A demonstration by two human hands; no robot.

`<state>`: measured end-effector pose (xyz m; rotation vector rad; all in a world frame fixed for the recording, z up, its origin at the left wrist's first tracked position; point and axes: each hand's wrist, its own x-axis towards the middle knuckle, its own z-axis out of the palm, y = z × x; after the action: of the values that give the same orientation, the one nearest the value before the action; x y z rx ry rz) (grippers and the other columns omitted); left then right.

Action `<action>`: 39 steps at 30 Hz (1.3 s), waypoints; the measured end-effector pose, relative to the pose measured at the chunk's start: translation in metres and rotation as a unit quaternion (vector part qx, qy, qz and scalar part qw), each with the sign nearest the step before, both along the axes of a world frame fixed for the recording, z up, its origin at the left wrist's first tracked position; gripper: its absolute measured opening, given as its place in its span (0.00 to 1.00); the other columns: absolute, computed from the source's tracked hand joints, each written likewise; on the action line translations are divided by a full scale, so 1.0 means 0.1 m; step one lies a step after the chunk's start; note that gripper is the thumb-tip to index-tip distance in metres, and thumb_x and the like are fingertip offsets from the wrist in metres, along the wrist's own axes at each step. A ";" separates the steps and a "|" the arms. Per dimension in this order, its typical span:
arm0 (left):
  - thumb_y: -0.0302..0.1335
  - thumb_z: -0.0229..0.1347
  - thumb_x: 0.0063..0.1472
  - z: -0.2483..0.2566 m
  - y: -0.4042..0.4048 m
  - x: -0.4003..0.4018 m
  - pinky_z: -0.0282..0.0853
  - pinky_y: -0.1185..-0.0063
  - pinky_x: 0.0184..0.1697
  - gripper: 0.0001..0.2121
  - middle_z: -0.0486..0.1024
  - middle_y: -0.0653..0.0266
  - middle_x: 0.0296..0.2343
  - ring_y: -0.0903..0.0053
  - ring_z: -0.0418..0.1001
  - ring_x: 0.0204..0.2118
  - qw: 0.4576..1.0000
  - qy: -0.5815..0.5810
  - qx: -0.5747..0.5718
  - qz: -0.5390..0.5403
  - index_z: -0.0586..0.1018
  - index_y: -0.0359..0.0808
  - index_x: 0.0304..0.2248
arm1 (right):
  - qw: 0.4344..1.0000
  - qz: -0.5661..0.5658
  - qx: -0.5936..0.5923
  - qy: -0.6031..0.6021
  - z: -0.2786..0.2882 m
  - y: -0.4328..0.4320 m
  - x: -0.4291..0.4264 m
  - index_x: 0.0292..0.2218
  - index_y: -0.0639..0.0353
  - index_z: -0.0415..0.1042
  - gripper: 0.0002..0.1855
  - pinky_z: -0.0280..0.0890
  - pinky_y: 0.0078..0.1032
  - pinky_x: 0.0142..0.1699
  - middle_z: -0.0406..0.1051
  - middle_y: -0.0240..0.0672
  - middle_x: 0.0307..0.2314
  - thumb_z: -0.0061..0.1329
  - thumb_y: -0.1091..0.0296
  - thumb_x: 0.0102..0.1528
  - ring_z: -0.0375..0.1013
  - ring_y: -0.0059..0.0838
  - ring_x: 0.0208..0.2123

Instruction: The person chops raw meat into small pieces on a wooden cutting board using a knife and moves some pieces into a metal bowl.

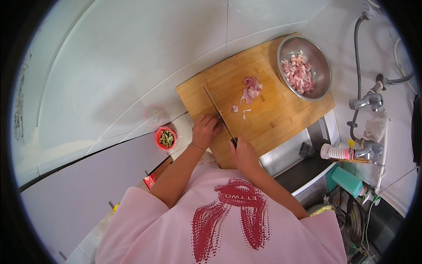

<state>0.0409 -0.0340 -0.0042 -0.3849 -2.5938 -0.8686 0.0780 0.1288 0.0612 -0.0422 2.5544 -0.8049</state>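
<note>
A wooden cutting board (263,128) lies before me. My right hand (244,153) grips the dark handle of a kitchen knife (214,104), whose long blade points away from me across the board's left part. Close against the blade's left side rests my left hand (205,130), fingers curled down. Whether anything lies under those fingers is hidden. To the right of the knife sit a pile of raw meat slices (252,89), one small meat piece (234,108) and some pale scraps (245,113). Diced raw meat (299,74) fills part of a steel bowl (324,69) at the board's far right corner.
A red-rimmed jar (166,138) of green cut pieces stands left of the board. Beneath the board's right edge is a steel sink (286,156) with a dark scouring pad (307,149). Taps (369,102) and a teal bottle (347,181) line the right. White wall panels (138,59) border the far side.
</note>
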 end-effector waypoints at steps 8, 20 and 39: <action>0.21 0.59 0.38 -0.02 -0.07 -0.18 0.68 0.75 0.30 0.10 0.73 0.62 0.25 0.68 0.70 0.29 0.999 -0.005 0.009 -0.039 0.76 0.35 0.25 | 1.000 -0.003 -0.018 0.009 -0.04 -0.02 -0.10 0.32 0.66 0.62 0.17 0.66 0.44 0.29 0.69 0.55 0.19 0.42 0.56 0.56 0.71 0.54 0.24; 0.22 0.60 0.39 0.06 0.01 -0.17 0.66 0.73 0.31 0.08 0.71 0.63 0.21 0.66 0.67 0.27 0.996 -0.054 0.046 0.056 0.76 0.36 0.23 | 0.999 -0.011 -0.005 -0.036 0.00 -0.04 -0.16 0.34 0.65 0.62 0.18 0.66 0.44 0.32 0.70 0.55 0.21 0.41 0.55 0.56 0.71 0.55 0.26; 0.20 0.59 0.42 0.07 -0.06 -0.32 0.65 0.71 0.29 0.06 0.71 0.59 0.22 0.64 0.69 0.26 0.970 -0.175 0.078 0.150 0.74 0.33 0.22 | 0.999 -0.039 -0.034 0.011 -0.03 0.19 0.15 0.35 0.67 0.64 0.18 0.65 0.44 0.27 0.69 0.55 0.18 0.45 0.57 0.54 0.70 0.54 0.22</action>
<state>0.0087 -0.0396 0.0030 0.2232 -2.7651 -1.0999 0.0928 0.1479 0.0587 0.0279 2.5632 -0.9260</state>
